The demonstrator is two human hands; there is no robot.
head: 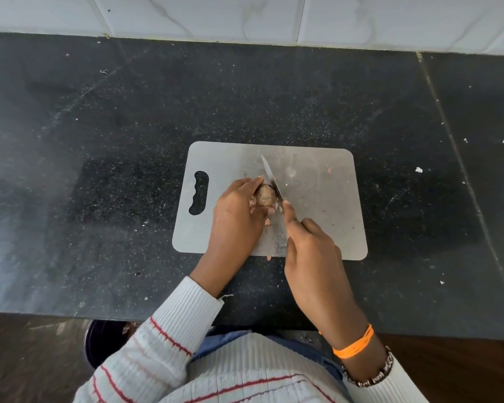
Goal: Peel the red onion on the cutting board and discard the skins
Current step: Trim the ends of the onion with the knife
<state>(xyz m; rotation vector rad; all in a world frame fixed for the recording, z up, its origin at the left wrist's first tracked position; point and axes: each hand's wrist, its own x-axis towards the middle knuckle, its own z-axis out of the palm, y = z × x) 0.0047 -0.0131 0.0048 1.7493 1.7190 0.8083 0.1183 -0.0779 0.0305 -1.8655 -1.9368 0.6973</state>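
**Knife at the onion's end, fingertips close by**

At the left, below the counter's (pixel 70 170) front edge, a dark bin (pixel 99 344) sits on the floor, partly hidden by the sleeve (pixel 169 330); bits that may be skins show at its rim.

On the counter lies the board (pixel 326 199), its handle slot (pixel 199 192) at the left edge. The left hand (pixel 236 216) reaches in over the board's front edge and wraps the onion (pixel 266 195), fingers curled over the top and thumb below, pinning it a little left of the board's middle. The skin looks brown and dry, so peeling seems barely begun. A loose scrap (pixel 267 223) lies just beside the thumb, another (pixel 269 258) at the front edge.

Right of the onion, the knife (pixel 271 175) stands against its end, tip toward the board's back edge. The right hand (pixel 309 248) is closed round the handle, forefinger stretched along the blade's spine.

The risks, as I judge them: the round onion could roll under pressure and the blade skid toward the left fingertips, which sit very near it. A bare board on smooth stone may also slide. Light skins could scatter off the front edge and miss the bin.
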